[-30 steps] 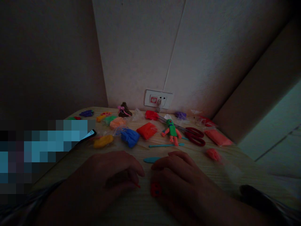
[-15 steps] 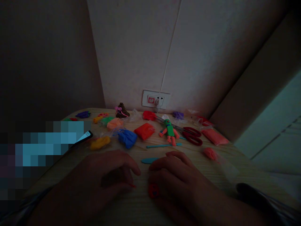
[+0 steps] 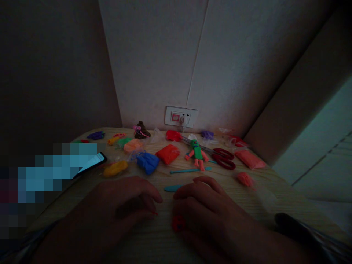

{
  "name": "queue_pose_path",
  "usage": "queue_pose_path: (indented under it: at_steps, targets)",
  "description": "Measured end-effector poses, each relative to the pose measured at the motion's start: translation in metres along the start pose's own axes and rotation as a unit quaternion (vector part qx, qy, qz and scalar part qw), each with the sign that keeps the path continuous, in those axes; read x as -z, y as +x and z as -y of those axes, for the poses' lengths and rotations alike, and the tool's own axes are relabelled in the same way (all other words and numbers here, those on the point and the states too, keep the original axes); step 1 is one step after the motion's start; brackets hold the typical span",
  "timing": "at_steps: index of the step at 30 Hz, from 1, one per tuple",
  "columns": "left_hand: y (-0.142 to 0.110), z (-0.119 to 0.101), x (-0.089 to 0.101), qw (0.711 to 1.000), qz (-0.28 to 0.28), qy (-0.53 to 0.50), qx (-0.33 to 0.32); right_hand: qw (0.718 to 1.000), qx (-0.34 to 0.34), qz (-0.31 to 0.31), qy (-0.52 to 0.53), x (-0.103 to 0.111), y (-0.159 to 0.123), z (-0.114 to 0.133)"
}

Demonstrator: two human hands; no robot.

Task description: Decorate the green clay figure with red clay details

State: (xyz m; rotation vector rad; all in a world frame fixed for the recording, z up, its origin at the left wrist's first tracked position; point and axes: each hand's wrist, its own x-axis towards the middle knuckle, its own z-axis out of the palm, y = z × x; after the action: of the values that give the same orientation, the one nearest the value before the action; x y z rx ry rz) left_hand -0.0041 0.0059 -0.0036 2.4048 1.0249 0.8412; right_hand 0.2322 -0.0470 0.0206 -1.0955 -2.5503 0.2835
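At the lower left, my left hand (image 3: pixel 118 209) is closed in a pinch on a thin red clay strip (image 3: pixel 155 213), whose tip pokes out past the thumb. My right hand (image 3: pixel 214 212) curls around a small red clay piece with dark spots (image 3: pixel 178 223); its fingers are bent and part of the piece is hidden. Under the right fingertips lies a flat teal modelling tool (image 3: pixel 172 188), partly covered. A thin teal stick tool (image 3: pixel 189 171) rests beyond it. Behind that lies a green and pink clay figure (image 3: pixel 197 152), on or against red-handled scissors (image 3: pixel 224 158).
Bagged clay stands around: blue (image 3: pixel 147 162), orange-red (image 3: pixel 168 153), yellow (image 3: pixel 116 168), coral (image 3: pixel 250 159). A coral lump (image 3: pixel 244 179) is at right. At the back sits a brown clay shape with a pink bow (image 3: pixel 141 130). A phone (image 3: pixel 92 165) is at left, partly pixelated. Behind is a wall socket (image 3: pixel 181 116).
The view has shifted slightly, so the table things appear a little further left. Both hands keep nearly the same pose, the left still with the red strip and the right with the red piece.
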Motion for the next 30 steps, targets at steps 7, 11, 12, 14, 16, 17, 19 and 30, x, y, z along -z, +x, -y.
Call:
queue_pose_path:
  at_steps: [7, 11, 12, 14, 16, 17, 19, 30]
  targets:
    - [-0.004, 0.001, -0.001, 0.997, -0.002, 0.057, -0.055, 0.996, -0.022, -0.055, -0.073, 0.000, 0.003, -0.010]
    - [0.000, -0.001, -0.002, 0.994, 0.012, 0.068, -0.083, 0.990, -0.046, -0.063, -0.120, -0.003, 0.004, -0.018]
    - [0.000, -0.001, -0.003, 0.994, 0.015, 0.069, -0.088, 0.989, -0.046, -0.063, -0.128, -0.003, 0.004, -0.019]
    - [-0.001, 0.000, -0.003, 0.992, 0.009, 0.081, -0.097, 0.987, -0.044, -0.064, -0.138, -0.004, 0.005, -0.021]
    - [-0.002, 0.001, -0.003, 0.989, -0.002, 0.109, -0.105, 0.986, -0.040, -0.069, -0.145, -0.005, 0.005, -0.021]
    - [-0.002, 0.002, -0.003, 0.986, -0.011, 0.127, -0.108, 0.986, -0.038, -0.070, -0.147, -0.005, 0.005, -0.021]
    - [0.000, 0.003, -0.002, 0.981, -0.023, 0.158, -0.113, 0.986, -0.036, -0.068, -0.148, -0.007, 0.006, -0.022]
    - [0.015, 0.010, -0.009, 0.979, -0.003, 0.189, -0.076, 0.984, -0.065, -0.071, -0.151, -0.003, 0.020, -0.029]
